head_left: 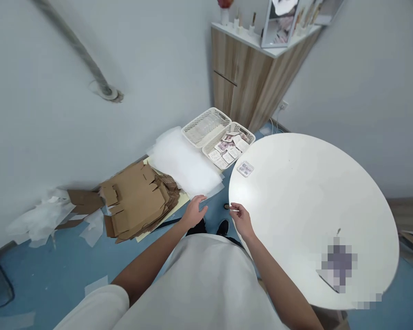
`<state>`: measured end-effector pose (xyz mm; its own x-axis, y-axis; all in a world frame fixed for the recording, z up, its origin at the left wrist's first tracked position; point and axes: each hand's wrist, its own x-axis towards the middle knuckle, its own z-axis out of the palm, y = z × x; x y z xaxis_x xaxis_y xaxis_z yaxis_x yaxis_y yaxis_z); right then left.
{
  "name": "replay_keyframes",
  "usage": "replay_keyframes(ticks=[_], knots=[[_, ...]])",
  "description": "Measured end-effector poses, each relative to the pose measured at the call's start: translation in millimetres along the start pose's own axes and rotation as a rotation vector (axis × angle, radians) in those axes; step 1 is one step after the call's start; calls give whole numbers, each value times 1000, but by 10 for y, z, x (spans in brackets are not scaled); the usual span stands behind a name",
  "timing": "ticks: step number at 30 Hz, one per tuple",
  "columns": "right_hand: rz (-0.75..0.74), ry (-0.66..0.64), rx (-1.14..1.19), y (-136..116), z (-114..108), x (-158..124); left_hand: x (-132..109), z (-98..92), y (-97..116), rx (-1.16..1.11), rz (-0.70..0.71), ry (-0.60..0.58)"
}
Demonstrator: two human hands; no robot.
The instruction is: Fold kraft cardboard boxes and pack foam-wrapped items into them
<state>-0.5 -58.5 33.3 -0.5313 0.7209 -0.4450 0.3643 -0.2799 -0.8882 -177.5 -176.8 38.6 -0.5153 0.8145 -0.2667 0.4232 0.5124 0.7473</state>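
My left hand [195,211] is held in front of my body, fingers stretched and thumb apart, with nothing in it. It is nearest the front edge of a stack of thin white sheets [184,160]; I cannot tell whether it touches them. My right hand [242,221] hovers at the left rim of a round white table [316,192], its fingers bent and a small gap between thumb and forefinger. No object shows in it. Farther along that rim lies a small, flat, clear square pack [245,168] with dark printed patches.
Two white baskets [206,127] stand past the sheets, one holding several printed packs [229,149]. Flattened brown cardboard boxes [137,197] are piled to the left, near crumpled white wrapping [43,220]. A wood-grain cabinet [242,75] fills the corner. A blurred-out item [339,263] lies on the table.
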Motion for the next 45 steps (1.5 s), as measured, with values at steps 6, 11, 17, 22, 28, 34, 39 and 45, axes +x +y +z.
replay_keyframes(ticks=[6,11,17,22,28,34,39,45], knots=[[-54,-90,-43,-121,395,206,-132,-311,-260,-68,33,130],[-51,-169,-134,-246,878,371,-149,-610,-517,-159,-15,205],[-41,-251,-288,-165,1208,449,66,-662,-647,-299,-87,148],[-15,-293,-380,-311,1298,792,456,-640,-713,-415,-203,85],[-7,-371,-466,-568,1480,1429,953,-676,-775,-501,-394,34],[-67,-462,-743,-607,1625,1981,1443,-551,-846,-616,-588,-28],[-119,-490,-959,-445,1715,2225,1644,-428,-915,-676,-652,13],[-237,-572,-1201,-329,1815,2073,1635,-403,-938,-663,-670,69]])
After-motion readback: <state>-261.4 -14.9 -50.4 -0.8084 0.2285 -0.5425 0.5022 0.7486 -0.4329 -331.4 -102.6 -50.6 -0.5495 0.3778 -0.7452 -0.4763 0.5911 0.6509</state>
